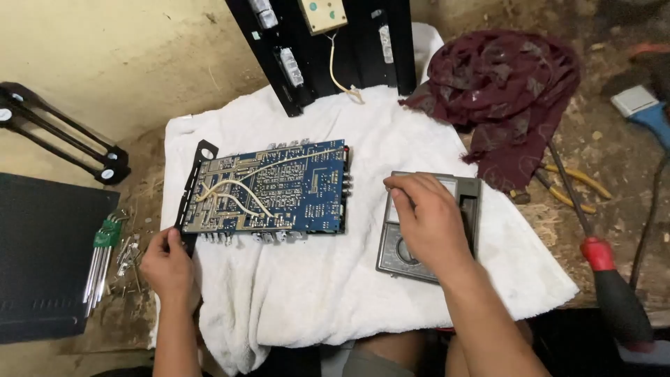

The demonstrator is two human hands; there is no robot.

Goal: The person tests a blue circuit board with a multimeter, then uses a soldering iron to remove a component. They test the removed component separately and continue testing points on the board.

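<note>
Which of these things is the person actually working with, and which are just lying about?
In use: blue circuit board, touched at its black bracket by the left hand; grey multimeter under the right hand.

Lying about: hex keys, red-handled screwdriver, maroon rag, yellow-handled pliers.

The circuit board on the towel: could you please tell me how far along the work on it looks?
Done: the blue circuit board lies bare on the white towel, beside loose screws and hex keys. In hand: the left hand grips the board's black bracket; the right hand rests on the grey multimeter. Left: no probes visibly touch the board, so measuring seems unstarted.
</note>
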